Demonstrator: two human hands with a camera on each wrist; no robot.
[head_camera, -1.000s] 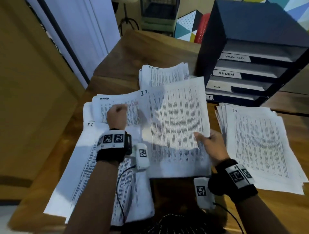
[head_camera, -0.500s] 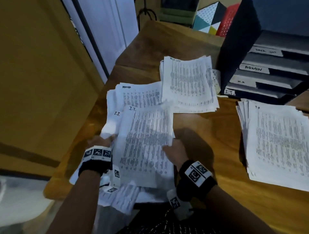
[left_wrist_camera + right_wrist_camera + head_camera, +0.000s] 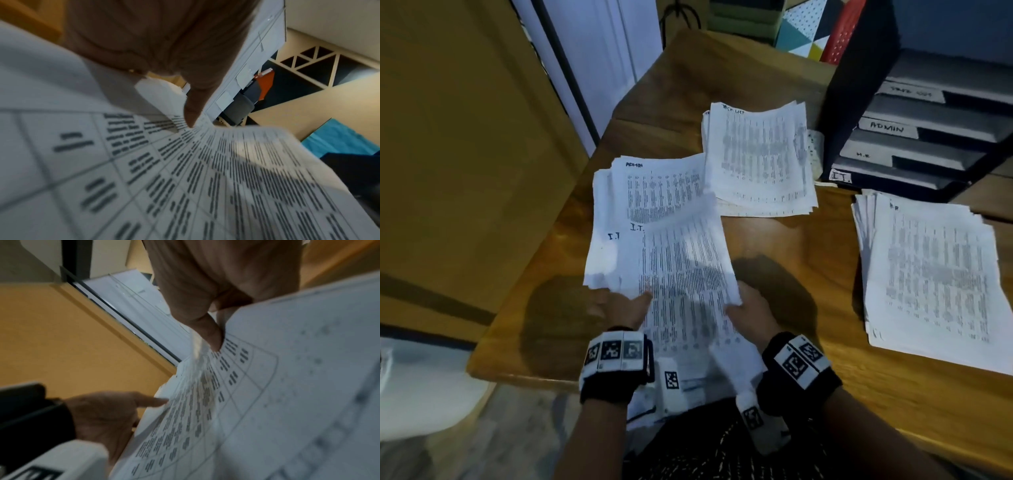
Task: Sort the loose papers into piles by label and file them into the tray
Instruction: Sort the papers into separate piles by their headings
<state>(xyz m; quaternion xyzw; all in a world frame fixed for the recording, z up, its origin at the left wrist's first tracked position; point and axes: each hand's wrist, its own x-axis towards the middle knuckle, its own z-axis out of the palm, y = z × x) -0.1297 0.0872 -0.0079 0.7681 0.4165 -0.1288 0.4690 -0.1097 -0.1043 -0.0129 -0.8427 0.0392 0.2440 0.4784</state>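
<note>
A stack of white printed sheets marked I.T. (image 3: pixel 681 267) lies at the near left of the wooden table (image 3: pixel 774 246), its near end hanging past the edge. My left hand (image 3: pixel 626 305) holds its left side, thumb (image 3: pixel 193 113) on top. On the other side my right hand (image 3: pixel 746 305) pinches the stack's edge, thumb (image 3: pixel 213 340) on the print. Three more piles lie flat: ADMIN (image 3: pixel 654 185), task list (image 3: pixel 756 157) and H.R. (image 3: pixel 928 274). The dark tray (image 3: pixel 859 85) at the back right has slots labelled task list, ADMIN, H.R. and I.T.
A yellow wall panel (image 3: pixel 465 154) and a white door frame (image 3: pixel 592 68) stand close on the left of the table. Coloured boxes (image 3: pixel 801 37) sit behind the table. Bare wood shows between the I.T. stack and the H.R. pile.
My right hand carried the I.T. sheet leftwards onto the other I.T. papers. My left hand left the ADMIN pile and now holds the stack's left side near the table edge.
</note>
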